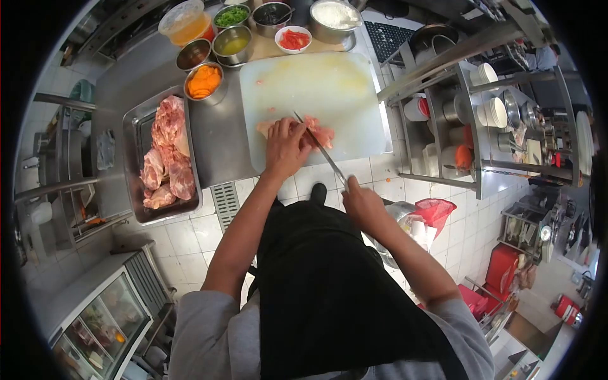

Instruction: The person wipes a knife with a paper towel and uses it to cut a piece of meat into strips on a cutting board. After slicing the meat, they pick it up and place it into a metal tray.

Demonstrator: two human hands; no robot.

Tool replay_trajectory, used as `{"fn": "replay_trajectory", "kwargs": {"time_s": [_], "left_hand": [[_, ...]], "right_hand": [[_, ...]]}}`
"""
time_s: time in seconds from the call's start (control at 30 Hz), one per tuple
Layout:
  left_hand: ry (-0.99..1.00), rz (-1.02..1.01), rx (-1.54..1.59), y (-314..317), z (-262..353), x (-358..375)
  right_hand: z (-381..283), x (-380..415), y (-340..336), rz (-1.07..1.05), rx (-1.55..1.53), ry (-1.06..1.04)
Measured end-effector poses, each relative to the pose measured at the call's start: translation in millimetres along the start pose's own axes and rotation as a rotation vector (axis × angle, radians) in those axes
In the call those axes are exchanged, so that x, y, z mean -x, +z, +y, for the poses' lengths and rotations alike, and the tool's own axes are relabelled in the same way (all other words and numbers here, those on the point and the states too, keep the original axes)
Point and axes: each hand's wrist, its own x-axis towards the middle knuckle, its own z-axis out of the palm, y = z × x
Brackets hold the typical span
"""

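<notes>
A piece of raw meat (322, 134) lies near the front edge of the white cutting board (310, 82). My left hand (286, 147) presses down on it with bent fingers, and part of the meat shows on either side. My right hand (364, 206) is closed around the handle of a long knife (328, 156). The blade points away from me to the upper left, with its edge at the meat just right of my left fingertips. Small scraps of meat dot the board farther back.
Left of the board, a metal tray (130, 158) holds several large pieces of raw meat (170, 136). Behind stand a bowl of sliced carrots (204, 82), a bowl of yellow liquid (233, 44), a bowl of red strips (293, 40) and a bowl of white powder (334, 16). A metal shelf (443, 126) stands right.
</notes>
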Motion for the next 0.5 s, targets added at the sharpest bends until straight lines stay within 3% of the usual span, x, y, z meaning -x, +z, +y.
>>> {"fn": "replay_trajectory", "kwargs": {"time_s": [0.1,0.23,0.3,0.4,0.5], "left_hand": [[-0.02,-0.016,-0.007,-0.7,0.0,0.5],[-0.024,-0.019,0.0,2.5,4.0,2.8],[-0.008,-0.025,0.002,-1.1,-1.7,0.3],[-0.012,0.003,0.013,0.9,-7.7,-4.6],[-0.004,0.006,0.047,3.5,-4.3,2.8]], "right_hand": [[6.0,5.2,2.8,-0.113,0.021,0.074],[9.0,-92.7,48.3,0.121,-0.042,-0.1],[15.7,-116.1,41.7,0.121,-0.119,-0.186],[13.6,-108.3,20.8,0.136,-0.127,-0.269],[-14.6,-72.6,-1.1,0.108,-0.122,-0.151]]}}
